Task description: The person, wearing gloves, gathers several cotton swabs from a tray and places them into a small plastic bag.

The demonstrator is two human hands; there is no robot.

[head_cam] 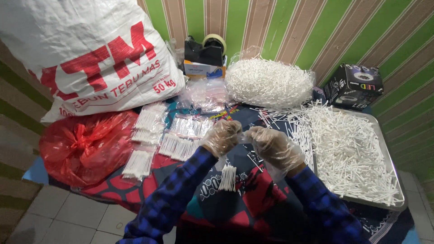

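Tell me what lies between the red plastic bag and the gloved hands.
In the head view, small clear packets of white sticks lie on the cloth between the red bag and the left hand.

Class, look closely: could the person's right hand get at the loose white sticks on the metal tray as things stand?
Probably yes. The right hand is just beside the metal tray, and the white sticks lie uncovered with nothing between. But both hands pinch a small clear bag, so it would have to let go first.

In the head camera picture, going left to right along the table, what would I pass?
Red plastic bag → small packed bags of white sticks → gloved left hand → gloved right hand → metal tray of loose white sticks.
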